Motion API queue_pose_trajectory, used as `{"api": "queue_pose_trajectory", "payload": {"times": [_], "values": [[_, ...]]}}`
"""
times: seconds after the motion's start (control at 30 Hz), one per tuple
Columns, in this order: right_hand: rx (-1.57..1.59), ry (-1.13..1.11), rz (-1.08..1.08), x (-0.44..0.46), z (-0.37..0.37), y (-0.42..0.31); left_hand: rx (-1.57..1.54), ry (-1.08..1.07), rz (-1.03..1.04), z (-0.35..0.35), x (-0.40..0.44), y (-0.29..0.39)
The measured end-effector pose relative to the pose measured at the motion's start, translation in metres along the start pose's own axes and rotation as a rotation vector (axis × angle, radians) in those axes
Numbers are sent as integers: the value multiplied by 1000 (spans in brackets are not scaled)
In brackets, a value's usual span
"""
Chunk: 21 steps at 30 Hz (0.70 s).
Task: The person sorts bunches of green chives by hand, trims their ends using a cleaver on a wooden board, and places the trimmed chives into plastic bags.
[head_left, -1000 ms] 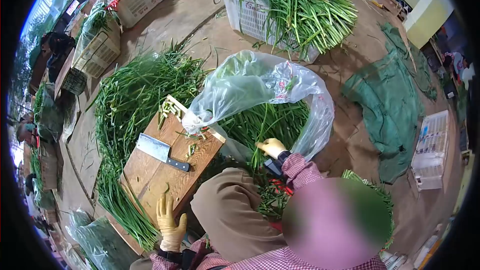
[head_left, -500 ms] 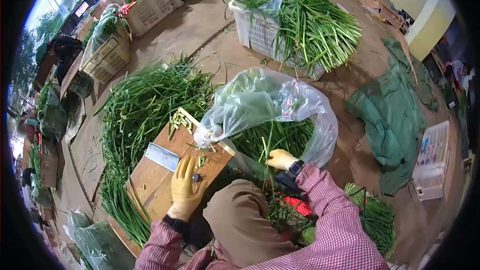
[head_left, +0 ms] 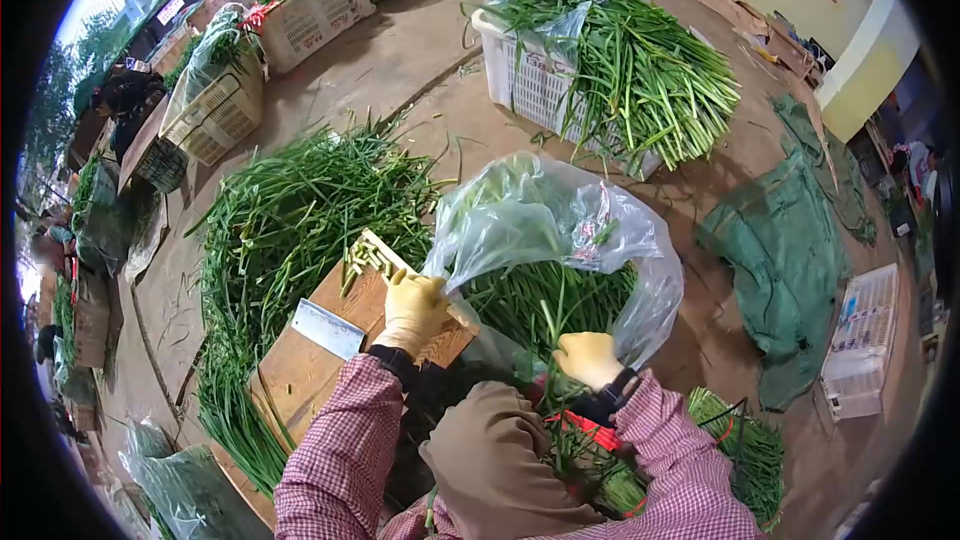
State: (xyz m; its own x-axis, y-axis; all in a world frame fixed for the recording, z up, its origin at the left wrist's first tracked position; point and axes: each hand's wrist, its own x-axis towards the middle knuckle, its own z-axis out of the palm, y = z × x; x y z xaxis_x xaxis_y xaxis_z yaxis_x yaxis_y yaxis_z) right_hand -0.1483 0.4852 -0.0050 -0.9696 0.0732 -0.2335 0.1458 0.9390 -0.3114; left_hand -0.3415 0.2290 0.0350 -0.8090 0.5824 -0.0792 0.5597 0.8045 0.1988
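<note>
Head view: the left hand, in a yellow glove, is above the upper right part of the board, at the near left edge of the clear bag. Its fingers are bent and partly closed; whether they pinch the film cannot be determined. The right hand, also gloved, is at the near side of the bag opening. Its fingers are curled inward beside upright stalks; the fingertips are blurred, and a hold on the stalks cannot be confirmed.

The bag is to the right of the board, mouth open toward the person, with leafy greens inside. The board is tilted in view and carries the knife, blade flat on the wood; its handle is hidden. Cut pieces are at the far corner of the board. A loose pile of greens extends along the left and far sides of the board.

Beyond the bag, a white crate is heaped with long stalks. Green cloth is on the floor at right, next to a second crate. A tied bundle is near the right sleeve.
</note>
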Motion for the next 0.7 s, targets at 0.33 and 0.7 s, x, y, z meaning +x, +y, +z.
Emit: {"api": "queue_pose_trajectory", "payload": {"times": [0.33, 0.7], "values": [[150, 340, 5, 184, -36, -11, -1348, 218, -119, -99, 26, 23], [34, 194, -62, 95, -19, -16, -1465, 168, -179, -123, 14, 46]]}}
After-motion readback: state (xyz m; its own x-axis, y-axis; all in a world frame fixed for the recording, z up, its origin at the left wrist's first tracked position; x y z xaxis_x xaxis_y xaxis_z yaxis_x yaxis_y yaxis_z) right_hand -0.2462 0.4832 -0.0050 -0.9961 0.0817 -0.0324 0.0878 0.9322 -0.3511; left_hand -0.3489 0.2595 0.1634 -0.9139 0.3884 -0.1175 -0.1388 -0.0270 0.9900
